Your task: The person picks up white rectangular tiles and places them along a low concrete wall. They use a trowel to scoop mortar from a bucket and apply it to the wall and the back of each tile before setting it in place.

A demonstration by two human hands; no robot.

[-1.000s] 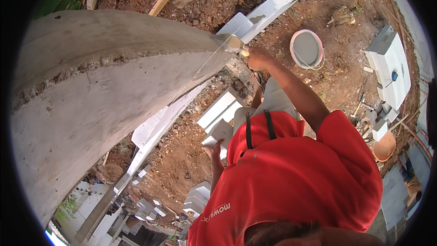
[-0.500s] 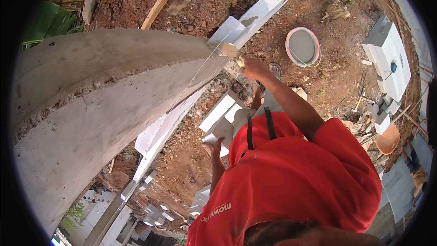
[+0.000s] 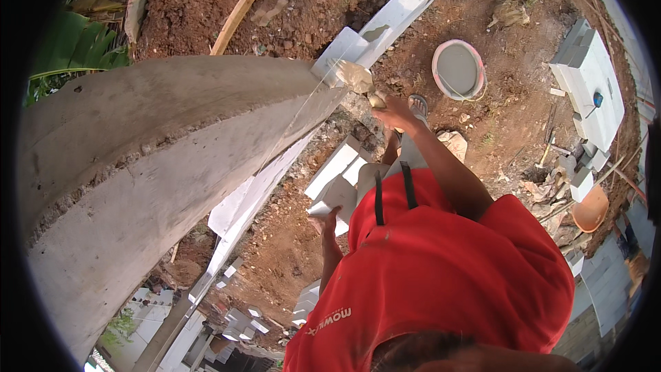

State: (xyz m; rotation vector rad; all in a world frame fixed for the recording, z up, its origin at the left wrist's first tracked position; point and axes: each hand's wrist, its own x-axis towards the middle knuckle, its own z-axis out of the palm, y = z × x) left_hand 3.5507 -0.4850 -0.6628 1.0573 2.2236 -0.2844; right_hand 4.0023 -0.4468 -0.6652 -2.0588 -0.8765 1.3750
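Note:
My right hand (image 3: pixel 398 114) is closed around the handle of a trowel (image 3: pixel 355 77), whose blade is coated with pale mortar. The blade sits at the end of the tall grey concrete column (image 3: pixel 186 100), over the white block wall (image 3: pixel 342 47). Down by my leg, my left hand (image 3: pixel 325 223) grips a light grey block (image 3: pixel 336 197) by its lower side. Beside that piece lie white blocks (image 3: pixel 339 164) on the soil. A thin string runs along the column's face toward the trowel.
A bucket of grey mortar (image 3: pixel 457 70) stands on the soil at right. Further right are a stack of white blocks (image 3: pixel 595 86), a hammer (image 3: pixel 545 151) and an orange basin (image 3: pixel 591 209). A wooden beam (image 3: pixel 242 10) lies beyond the column.
My right hand and the trowel have drawn slightly back to the right, off the column's end, and more of the blade shows. My left hand keeps its hold on the block.

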